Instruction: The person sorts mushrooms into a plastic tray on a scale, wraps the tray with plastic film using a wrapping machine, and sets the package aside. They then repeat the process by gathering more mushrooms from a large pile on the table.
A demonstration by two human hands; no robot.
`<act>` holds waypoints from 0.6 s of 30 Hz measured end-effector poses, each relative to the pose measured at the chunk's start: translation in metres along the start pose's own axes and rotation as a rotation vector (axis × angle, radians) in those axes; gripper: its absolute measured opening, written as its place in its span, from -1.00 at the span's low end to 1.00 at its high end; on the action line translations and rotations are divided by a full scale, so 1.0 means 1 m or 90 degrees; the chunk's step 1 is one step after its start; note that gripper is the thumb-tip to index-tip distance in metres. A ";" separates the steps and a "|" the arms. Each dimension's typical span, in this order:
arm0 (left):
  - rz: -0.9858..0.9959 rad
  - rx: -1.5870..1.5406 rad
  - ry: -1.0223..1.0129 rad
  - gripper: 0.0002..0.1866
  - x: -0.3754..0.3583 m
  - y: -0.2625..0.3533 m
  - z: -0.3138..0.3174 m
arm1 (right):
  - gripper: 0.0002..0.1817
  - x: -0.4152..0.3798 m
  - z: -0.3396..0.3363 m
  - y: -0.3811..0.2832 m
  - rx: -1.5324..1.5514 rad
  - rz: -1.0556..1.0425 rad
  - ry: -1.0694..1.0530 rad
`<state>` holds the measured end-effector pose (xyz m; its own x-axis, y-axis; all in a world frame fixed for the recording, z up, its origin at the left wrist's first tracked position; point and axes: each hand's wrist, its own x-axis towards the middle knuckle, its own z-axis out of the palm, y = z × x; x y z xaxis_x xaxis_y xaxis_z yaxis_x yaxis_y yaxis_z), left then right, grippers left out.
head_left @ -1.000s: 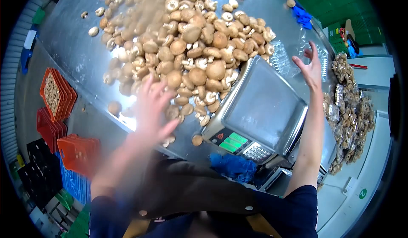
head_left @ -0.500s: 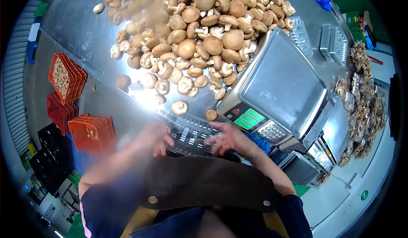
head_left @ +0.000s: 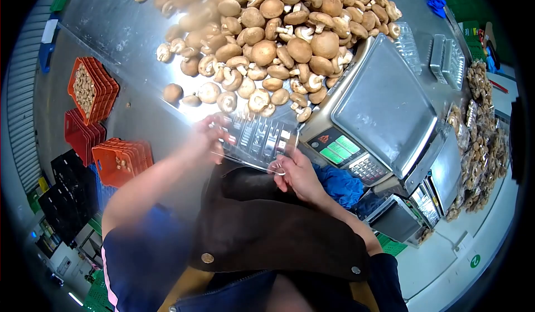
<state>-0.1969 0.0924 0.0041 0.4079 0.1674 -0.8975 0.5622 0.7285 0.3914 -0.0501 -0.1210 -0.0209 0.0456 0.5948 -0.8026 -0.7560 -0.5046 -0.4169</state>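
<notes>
Between my two hands is a clear plastic tray (head_left: 253, 139), tilted at the front edge of the metal table. My left hand (head_left: 209, 137) grips its left end, with the fingers curled at the rim. On the right, my right hand (head_left: 295, 172) pinches the near right corner between thumb and fingers. I see no mushrooms inside the tray. Just beyond it lies a large heap of brown mushrooms (head_left: 267, 52), with several loose ones along its near side.
A weighing scale (head_left: 384, 108) with green displays stands right of the heap. Behind it lie more clear trays (head_left: 446, 61). Bagged mushrooms (head_left: 482, 156) are piled at the far right. Orange crates (head_left: 120, 164) stand on the floor at left. A blue crumpled bag (head_left: 340, 186) is below the scale.
Both hands have raised the tray forward, up to the table edge beside the heap. The view has shifted slightly, and my right hand now pinches the near right corner.
</notes>
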 end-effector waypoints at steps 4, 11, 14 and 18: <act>-0.097 -0.064 0.007 -0.67 -0.018 -0.005 0.000 | -0.57 -0.013 -0.002 -0.008 -0.073 0.070 -0.075; -0.291 -0.227 -0.068 -0.64 0.022 -0.036 0.002 | -0.68 -0.022 -0.021 -0.014 0.104 0.281 -0.015; -0.208 -0.188 -0.045 -0.68 0.031 -0.016 -0.021 | -0.76 0.009 0.001 -0.016 0.103 0.199 -0.019; -0.088 -0.018 0.016 -0.74 0.040 0.006 -0.035 | -0.76 0.045 0.018 0.000 0.065 0.099 0.044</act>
<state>-0.2027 0.1271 -0.0362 0.3095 0.0806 -0.9475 0.5907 0.7645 0.2580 -0.0604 -0.0831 -0.0491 -0.0344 0.4685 -0.8828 -0.8197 -0.5186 -0.2433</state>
